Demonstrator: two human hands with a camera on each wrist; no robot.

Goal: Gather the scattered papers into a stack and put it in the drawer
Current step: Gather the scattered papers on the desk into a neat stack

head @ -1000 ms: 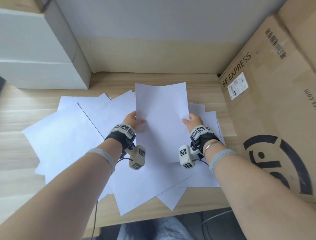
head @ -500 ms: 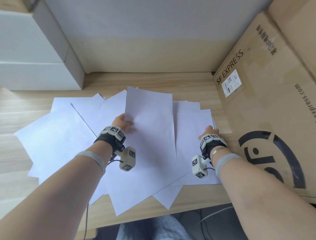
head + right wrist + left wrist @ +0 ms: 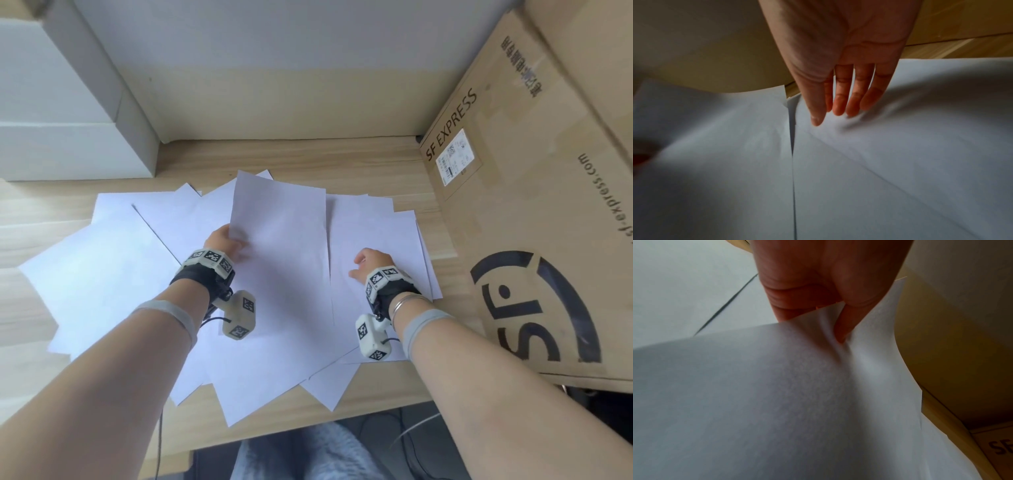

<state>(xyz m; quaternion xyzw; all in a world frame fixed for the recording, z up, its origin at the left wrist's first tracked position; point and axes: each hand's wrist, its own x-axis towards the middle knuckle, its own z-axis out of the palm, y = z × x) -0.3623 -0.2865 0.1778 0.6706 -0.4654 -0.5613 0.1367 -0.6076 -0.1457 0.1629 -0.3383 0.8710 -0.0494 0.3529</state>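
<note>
Scattered white paper sheets (image 3: 113, 274) are lying fanned across the pale wooden desk (image 3: 308, 161). Left hand (image 3: 224, 245) is pinching one lifted white sheet (image 3: 277, 240) w/ thumb & fingers; right hand (image 3: 371, 267), fingers straight, is pressing the right-side sheets (image 3: 376, 233). Risk: thin pinch is creasing it, or it's slipping out; near sheets overhanging the desk edge may slide off.

Approx. 8 white paper sheets (image 3: 113, 274) lie overlapped on 1 wooden desk (image 3: 308, 157); exact no. can't be told, since edges hide under each other. 2 hands in view: left hand (image 3: 224, 240), right hand (image 3: 371, 263). 1 cardboard box (image 3: 548, 205) at right. 2 white boxes (image 3: 68, 150) stacked at left.
</note>
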